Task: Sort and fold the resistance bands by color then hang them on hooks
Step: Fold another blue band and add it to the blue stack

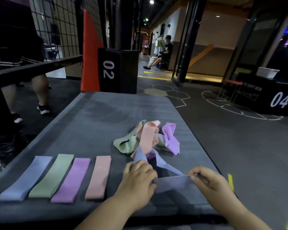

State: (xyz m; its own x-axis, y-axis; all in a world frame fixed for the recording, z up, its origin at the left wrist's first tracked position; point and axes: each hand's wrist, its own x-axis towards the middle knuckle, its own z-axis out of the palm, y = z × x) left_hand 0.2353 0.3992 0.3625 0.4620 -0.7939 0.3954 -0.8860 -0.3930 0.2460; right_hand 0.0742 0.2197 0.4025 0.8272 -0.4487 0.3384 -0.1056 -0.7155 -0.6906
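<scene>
On a grey padded mat (93, 123), several folded bands lie side by side at the front left: a blue band (26, 178), a green band (52, 175), a purple band (71, 180) and a pink band (99, 177). A tangled pile (148, 136) of green, pink and purple bands sits in the middle right. My left hand (138, 178) and my right hand (206, 179) each grip one end of a loose blue band (172, 182), stretched flat between them just in front of the pile. Its far loop runs back under the pile.
A black box marked 02 (109, 70) and an orange pad (90, 52) stand beyond the mat. A black box marked 04 (273, 98) is at the right. One person stands at the left (32, 77); another sits far back (163, 52).
</scene>
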